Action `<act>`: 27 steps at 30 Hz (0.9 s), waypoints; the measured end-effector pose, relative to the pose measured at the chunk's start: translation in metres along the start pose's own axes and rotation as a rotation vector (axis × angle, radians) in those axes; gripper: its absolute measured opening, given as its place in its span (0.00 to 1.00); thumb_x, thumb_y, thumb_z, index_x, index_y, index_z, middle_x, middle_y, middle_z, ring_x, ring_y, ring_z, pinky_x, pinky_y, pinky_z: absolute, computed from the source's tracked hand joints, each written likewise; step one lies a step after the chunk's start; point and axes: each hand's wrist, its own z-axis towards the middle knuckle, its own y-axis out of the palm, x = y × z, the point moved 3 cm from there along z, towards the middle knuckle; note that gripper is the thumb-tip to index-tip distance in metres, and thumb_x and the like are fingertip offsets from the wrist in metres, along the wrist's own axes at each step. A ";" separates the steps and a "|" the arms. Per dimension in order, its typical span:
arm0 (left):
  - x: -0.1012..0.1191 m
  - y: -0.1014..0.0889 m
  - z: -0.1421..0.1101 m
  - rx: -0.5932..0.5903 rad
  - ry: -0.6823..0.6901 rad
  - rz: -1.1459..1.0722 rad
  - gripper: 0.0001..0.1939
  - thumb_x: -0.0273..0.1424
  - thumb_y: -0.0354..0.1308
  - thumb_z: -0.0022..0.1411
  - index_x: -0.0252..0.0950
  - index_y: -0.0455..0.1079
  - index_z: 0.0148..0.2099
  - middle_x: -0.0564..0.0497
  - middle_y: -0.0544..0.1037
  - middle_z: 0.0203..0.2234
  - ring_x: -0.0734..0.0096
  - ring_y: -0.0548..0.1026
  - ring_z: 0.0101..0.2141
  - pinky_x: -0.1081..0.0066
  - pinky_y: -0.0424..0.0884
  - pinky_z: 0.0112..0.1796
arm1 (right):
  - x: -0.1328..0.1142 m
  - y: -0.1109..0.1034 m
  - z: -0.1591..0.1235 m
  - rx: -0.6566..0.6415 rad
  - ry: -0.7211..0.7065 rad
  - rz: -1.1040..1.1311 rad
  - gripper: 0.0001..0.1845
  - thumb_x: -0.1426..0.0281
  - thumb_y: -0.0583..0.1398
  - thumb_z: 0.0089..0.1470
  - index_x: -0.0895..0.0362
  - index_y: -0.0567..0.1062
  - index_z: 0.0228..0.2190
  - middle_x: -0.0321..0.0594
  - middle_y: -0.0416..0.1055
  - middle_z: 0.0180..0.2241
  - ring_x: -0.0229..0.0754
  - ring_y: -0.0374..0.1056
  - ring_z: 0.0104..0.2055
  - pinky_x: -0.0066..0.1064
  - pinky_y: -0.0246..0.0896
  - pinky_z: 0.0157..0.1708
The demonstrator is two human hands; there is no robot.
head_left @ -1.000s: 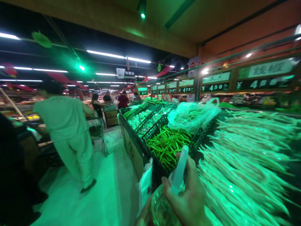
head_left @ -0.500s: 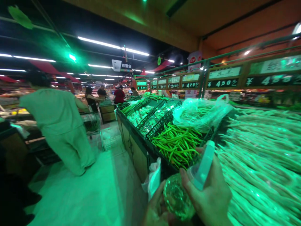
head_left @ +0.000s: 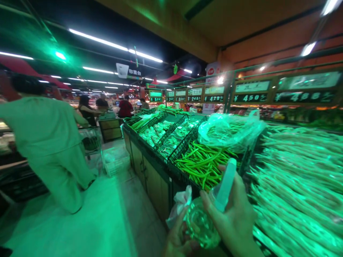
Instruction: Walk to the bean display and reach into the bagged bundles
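Green-lit produce aisle, long beans (head_left: 297, 178) piled on the display stand at right. Your right hand (head_left: 235, 221) is wrapped round a clear spray bottle (head_left: 211, 214) near the stand's front edge, left hand (head_left: 178, 239) cupping its base. Looks light, slick plastic — grip the neck.
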 end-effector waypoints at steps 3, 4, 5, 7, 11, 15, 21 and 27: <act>0.013 -0.011 -0.002 0.014 0.011 0.033 0.40 0.40 0.73 0.44 0.52 0.66 0.61 0.49 0.76 0.56 0.59 0.79 0.46 0.64 0.71 0.50 | -0.007 0.021 -0.003 -0.005 -0.047 -0.038 0.33 0.54 0.62 0.50 0.63 0.69 0.51 0.56 0.74 0.45 0.50 0.76 0.33 0.40 0.74 0.31; 0.017 -0.017 -0.004 0.027 -0.002 0.079 0.41 0.41 0.72 0.45 0.53 0.65 0.61 0.49 0.75 0.57 0.65 0.81 0.39 0.69 0.74 0.43 | -0.011 0.028 -0.003 -0.005 -0.068 -0.045 0.31 0.54 0.61 0.50 0.63 0.70 0.49 0.55 0.75 0.44 0.52 0.76 0.35 0.42 0.74 0.34; 0.021 -0.024 -0.007 0.042 -0.018 0.139 0.40 0.43 0.71 0.46 0.54 0.64 0.62 0.49 0.75 0.57 0.73 0.80 0.31 0.74 0.73 0.34 | -0.015 0.036 -0.004 -0.010 -0.086 -0.042 0.29 0.55 0.61 0.51 0.62 0.71 0.48 0.54 0.75 0.43 0.52 0.76 0.37 0.43 0.74 0.37; 0.030 -0.038 -0.014 0.083 -0.040 0.246 0.38 0.44 0.69 0.48 0.57 0.63 0.61 0.51 0.77 0.54 0.85 0.73 0.21 0.82 0.64 0.22 | -0.023 0.049 -0.006 -0.033 -0.110 -0.016 0.30 0.57 0.60 0.51 0.63 0.69 0.50 0.54 0.75 0.44 0.53 0.75 0.43 0.43 0.73 0.41; 0.051 -0.057 -0.026 0.151 -0.035 0.328 0.40 0.46 0.67 0.50 0.53 0.61 0.64 0.47 0.81 0.47 0.84 0.70 0.19 0.81 0.61 0.20 | -0.041 0.070 -0.010 -0.079 -0.099 0.035 0.36 0.60 0.62 0.51 0.63 0.62 0.57 0.55 0.71 0.51 0.54 0.71 0.51 0.44 0.70 0.46; 0.071 -0.063 -0.034 0.135 0.035 0.322 0.34 0.42 0.68 0.52 0.56 0.65 0.61 0.50 0.79 0.52 0.76 0.78 0.33 0.75 0.72 0.36 | -0.056 0.084 -0.015 -0.093 -0.095 0.058 0.29 0.59 0.62 0.50 0.61 0.68 0.51 0.52 0.74 0.46 0.52 0.74 0.46 0.43 0.72 0.42; 0.075 -0.095 -0.047 0.173 0.082 0.252 0.38 0.42 0.69 0.51 0.55 0.62 0.63 0.48 0.77 0.54 0.91 0.66 0.17 0.84 0.55 0.17 | -0.077 0.106 -0.029 -0.191 -0.103 0.084 0.36 0.57 0.60 0.53 0.60 0.60 0.58 0.53 0.71 0.52 0.52 0.74 0.45 0.43 0.72 0.40; 0.078 -0.101 -0.050 0.135 0.202 -0.045 0.32 0.37 0.71 0.49 0.58 0.69 0.56 0.54 0.82 0.47 0.72 0.81 0.37 0.68 0.73 0.45 | -0.092 0.126 -0.044 -0.275 -0.048 0.107 0.38 0.58 0.61 0.54 0.52 0.55 0.62 0.48 0.65 0.59 0.58 0.65 0.58 0.56 0.63 0.53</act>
